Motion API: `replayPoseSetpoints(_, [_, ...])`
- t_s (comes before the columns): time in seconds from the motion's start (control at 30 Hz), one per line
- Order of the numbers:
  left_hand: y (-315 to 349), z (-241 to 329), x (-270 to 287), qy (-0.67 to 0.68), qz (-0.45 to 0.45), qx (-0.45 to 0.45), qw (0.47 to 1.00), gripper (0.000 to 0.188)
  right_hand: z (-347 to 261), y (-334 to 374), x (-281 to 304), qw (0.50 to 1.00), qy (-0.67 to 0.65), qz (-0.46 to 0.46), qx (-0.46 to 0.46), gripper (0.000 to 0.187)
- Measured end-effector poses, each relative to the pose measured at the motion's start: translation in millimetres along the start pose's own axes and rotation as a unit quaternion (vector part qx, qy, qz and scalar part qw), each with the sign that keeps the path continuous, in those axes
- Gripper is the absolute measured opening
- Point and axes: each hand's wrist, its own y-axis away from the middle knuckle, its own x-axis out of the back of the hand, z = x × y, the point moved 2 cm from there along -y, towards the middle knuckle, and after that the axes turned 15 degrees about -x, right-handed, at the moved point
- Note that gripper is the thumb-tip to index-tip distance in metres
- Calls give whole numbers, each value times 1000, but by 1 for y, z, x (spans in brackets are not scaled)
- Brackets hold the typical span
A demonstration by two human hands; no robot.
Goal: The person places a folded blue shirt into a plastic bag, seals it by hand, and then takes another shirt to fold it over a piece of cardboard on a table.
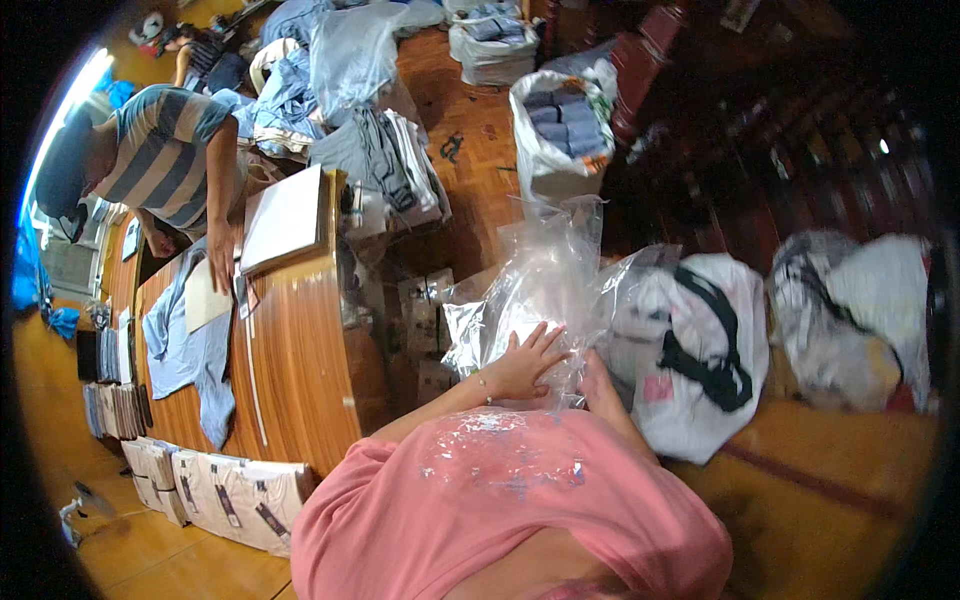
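In front of me is a bundle of clear plastic bags (545,285), crinkled and shiny, with its far end standing up. My left hand (520,365) rests on the near part of the plastic, palm down, its fingers spread apart. Close to its right, my right hand (598,383) touches the right side of the same plastic. I see that hand mostly from its edge, and its fingers are partly hidden by glare and folds. Just right of it lies a white sack (700,410) with black straps.
A wooden table (300,370) at left holds a blue shirt (185,330) and a stack of white sheets (285,220); a co-worker in a striped top (170,150) leans over it. Folded packed shirts (235,500) stand below. Sacks of folded clothes (570,120) stand at the back.
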Motion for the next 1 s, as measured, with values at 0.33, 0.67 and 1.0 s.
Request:
replayPoseSetpoints(0.33, [-88,-189,184,-46,111,112,986,76,-257,-166,-178,981,100,-135,-98,35])
replayPoseSetpoints(0.67, [-109,-398,344,-97,208,190,955,72,-402,-316,-384,967,118,-206,-88,82])
replayPoseSetpoints(1.0, [-102,-587,478,-84,189,232,950,60,-510,-465,-557,908,319,-136,-236,44])
